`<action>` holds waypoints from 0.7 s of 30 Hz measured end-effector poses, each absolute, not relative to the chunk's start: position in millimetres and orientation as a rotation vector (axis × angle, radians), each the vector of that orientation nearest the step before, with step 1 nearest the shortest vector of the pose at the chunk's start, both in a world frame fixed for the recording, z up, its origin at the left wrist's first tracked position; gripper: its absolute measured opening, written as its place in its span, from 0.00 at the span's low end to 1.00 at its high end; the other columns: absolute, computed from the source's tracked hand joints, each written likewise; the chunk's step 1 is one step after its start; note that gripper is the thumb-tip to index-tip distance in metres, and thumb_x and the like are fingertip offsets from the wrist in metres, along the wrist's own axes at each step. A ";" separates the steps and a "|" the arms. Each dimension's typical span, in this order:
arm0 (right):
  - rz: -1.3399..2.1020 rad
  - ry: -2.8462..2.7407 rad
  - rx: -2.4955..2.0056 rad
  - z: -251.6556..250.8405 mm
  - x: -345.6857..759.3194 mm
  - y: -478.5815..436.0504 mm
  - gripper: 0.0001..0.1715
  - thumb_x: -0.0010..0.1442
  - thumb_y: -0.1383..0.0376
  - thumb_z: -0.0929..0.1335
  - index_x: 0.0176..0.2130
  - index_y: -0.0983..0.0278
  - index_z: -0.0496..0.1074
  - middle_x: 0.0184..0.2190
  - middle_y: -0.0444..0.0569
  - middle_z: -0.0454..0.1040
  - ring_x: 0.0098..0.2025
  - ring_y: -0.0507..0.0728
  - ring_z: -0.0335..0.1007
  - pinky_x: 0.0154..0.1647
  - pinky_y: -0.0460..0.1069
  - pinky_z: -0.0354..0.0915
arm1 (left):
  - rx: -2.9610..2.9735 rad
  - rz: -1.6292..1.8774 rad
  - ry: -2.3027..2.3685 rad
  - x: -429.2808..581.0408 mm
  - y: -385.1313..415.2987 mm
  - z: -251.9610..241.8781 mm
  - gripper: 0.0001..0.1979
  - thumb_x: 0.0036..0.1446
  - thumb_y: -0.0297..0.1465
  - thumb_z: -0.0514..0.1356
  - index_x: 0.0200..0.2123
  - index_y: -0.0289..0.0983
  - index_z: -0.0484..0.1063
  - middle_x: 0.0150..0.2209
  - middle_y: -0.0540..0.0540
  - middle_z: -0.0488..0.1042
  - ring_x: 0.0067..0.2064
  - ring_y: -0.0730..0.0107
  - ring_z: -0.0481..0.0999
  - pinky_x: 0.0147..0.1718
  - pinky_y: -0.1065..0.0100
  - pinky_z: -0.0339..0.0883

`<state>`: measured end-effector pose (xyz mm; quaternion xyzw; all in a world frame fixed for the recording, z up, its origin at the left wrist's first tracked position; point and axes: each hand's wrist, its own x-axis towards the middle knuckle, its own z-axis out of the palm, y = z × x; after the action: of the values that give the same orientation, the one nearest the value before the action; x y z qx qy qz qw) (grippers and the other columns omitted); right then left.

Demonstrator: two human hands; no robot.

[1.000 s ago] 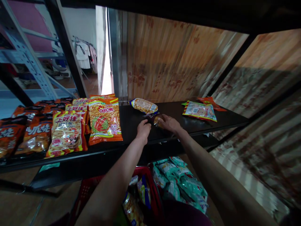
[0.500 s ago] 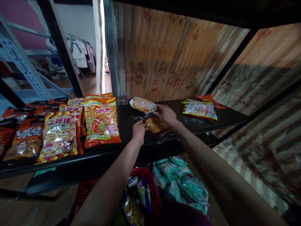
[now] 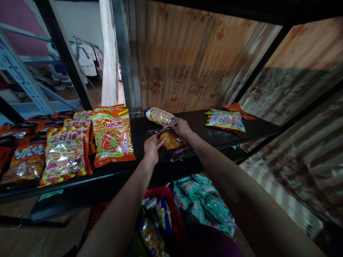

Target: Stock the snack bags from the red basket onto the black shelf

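Black shelf (image 3: 139,135): carries packaged snacks from left to right. The brown bag (image 3: 173,142) lies at the middle, its near end at the shelf's near edge.

Left hand (image 3: 151,147): positioned at the left edge of the brown bag, fingertips against it; whether they are clamped cannot be determined. Right hand (image 3: 182,126): positioned over the far right part of the brown bag, beside the right end of 1 clear, blue-ended pack (image 3: 160,117); its fingertips are partly hidden, so its grip cannot be determined.

The clear pack lies just beyond the brown bag. Left section: 1 orange bag (image 3: 112,137) at the front, then yellow-and-red bags (image 3: 66,153), then black-and-orange bags (image 3: 28,157) at far left. Right section: 1 yellow-edged pack (image 3: 225,120) lies flat. Below the shelf: red basket (image 3: 175,210) with snack packs inside; teal bags (image 3: 203,200) to its right.
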<state>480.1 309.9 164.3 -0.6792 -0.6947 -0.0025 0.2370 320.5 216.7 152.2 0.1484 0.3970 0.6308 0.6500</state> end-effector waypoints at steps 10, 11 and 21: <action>0.012 -1.648 -1.894 155.2 485.8 302.8 0.21 0.54 0.66 0.66 0.49 0.65 0.68 0.43 0.54 0.73 0.44 0.58 0.70 0.50 0.51 0.64 | 0.219 1.447 0.753 312.4 217.8 147.7 0.05 0.52 0.20 0.55 0.29 0.31 0.70 0.37 0.41 0.74 0.42 0.62 0.76 0.44 0.57 0.74; 0.024 -1.663 -1.884 155.6 486.4 301.9 0.21 0.54 0.66 0.66 0.49 0.65 0.68 0.43 0.54 0.73 0.45 0.58 0.70 0.50 0.52 0.64 | 0.213 1.433 0.747 311.3 217.0 148.9 0.05 0.52 0.21 0.55 0.29 0.31 0.70 0.36 0.40 0.74 0.42 0.61 0.76 0.43 0.58 0.74; 0.468 -1.414 -1.793 161.2 488.7 273.5 0.24 0.61 0.55 0.63 0.50 0.68 0.68 0.47 0.58 0.74 0.48 0.59 0.71 0.51 0.53 0.64 | 0.139 1.420 0.669 297.6 215.3 156.3 0.12 0.56 0.27 0.50 0.31 0.31 0.72 0.48 0.37 0.72 0.39 0.68 0.74 0.31 0.72 0.70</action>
<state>488.7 273.5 161.2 -0.7068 -0.5574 0.1843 0.3946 297.6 215.3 156.3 0.0625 0.3008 0.6386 0.7055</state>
